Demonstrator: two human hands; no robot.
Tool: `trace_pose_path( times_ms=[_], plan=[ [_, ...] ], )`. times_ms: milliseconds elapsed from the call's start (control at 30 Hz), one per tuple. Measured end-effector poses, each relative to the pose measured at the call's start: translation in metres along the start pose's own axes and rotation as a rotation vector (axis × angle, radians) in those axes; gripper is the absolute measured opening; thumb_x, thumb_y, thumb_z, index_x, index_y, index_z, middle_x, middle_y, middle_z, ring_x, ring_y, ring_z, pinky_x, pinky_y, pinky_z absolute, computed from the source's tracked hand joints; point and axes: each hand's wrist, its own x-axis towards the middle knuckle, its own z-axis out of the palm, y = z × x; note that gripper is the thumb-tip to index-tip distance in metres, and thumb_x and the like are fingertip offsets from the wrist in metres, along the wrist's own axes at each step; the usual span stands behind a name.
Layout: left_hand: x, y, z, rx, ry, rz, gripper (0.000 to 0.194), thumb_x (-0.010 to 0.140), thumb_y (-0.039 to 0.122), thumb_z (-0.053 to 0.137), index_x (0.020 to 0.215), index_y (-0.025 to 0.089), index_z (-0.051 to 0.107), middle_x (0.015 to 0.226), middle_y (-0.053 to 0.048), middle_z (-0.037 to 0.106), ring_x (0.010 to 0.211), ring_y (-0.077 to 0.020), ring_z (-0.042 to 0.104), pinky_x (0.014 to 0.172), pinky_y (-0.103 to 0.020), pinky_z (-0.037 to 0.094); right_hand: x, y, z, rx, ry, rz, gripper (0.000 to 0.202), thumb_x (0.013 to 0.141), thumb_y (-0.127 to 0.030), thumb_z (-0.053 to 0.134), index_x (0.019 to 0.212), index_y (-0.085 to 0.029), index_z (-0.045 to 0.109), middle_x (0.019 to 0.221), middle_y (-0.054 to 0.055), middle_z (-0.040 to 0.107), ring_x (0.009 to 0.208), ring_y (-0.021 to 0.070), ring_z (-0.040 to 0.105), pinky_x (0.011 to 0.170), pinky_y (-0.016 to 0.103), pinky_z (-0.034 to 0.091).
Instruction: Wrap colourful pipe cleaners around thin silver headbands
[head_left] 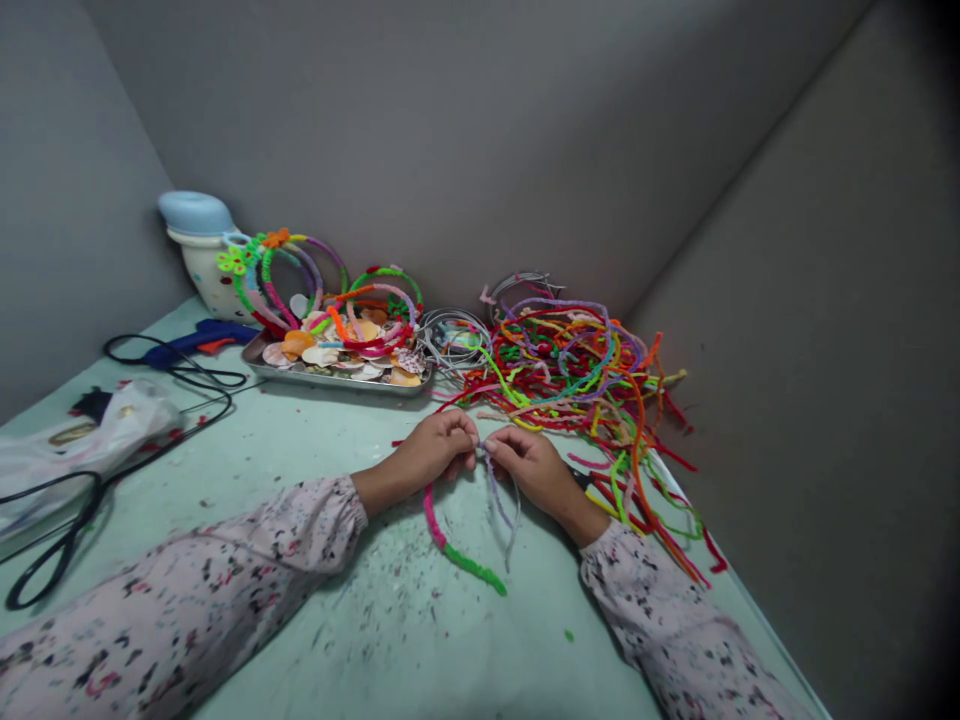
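Observation:
My left hand and my right hand meet fingertip to fingertip above the middle of the table, both closed in a pinch. Between them is a lilac pipe cleaner, its loose part hanging below my right fingers. A thin grey strand dangles beside it; whether it is bare wire I cannot tell. From under my left hand curves a strip wrapped in pink and green pipe cleaner, its green end toward me. My left fingers hide where the strip joins the lilac piece.
A tangled heap of pipe cleaners lies behind my right hand, beside coiled grey wire. A metal tray holds shells and wrapped hoops. Leftward are a blue glue gun, black cord, plastic bag and lidded container.

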Motion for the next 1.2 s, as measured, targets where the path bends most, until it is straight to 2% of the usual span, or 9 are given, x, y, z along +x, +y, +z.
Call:
trace_pose_path(
  times_ms=[733, 1200],
  plan=[
    [0.0023, -0.0024, -0.0004, -0.067, -0.005, -0.032, 0.01, 0.077, 0.024, 0.055, 0.079, 0.016, 0.049, 0.055, 0.002, 0.059, 0.035, -0.0056, 0.044, 0.035, -0.016, 0.029, -0.0029, -0.0026, 0.0017, -0.083, -0.026, -0.008, 0.02, 0.088, -0.032, 0.049, 0.083, -0.017, 0.061, 0.061, -0.003, 0.053, 0.053, 0.0096, 0.048, 0.052, 0.021, 0.038],
    [0.0019, -0.0026, -0.0007, -0.062, -0.008, -0.03, 0.011, 0.077, 0.026, 0.055, 0.079, 0.017, 0.05, 0.056, 0.002, 0.06, 0.035, -0.0053, 0.043, 0.035, -0.016, 0.028, -0.005, -0.0019, 0.0022, -0.241, 0.026, -0.121, 0.019, 0.09, -0.028, 0.047, 0.083, -0.018, 0.061, 0.068, -0.001, 0.056, 0.061, 0.0114, 0.049, 0.06, 0.022, 0.038]
  ],
)
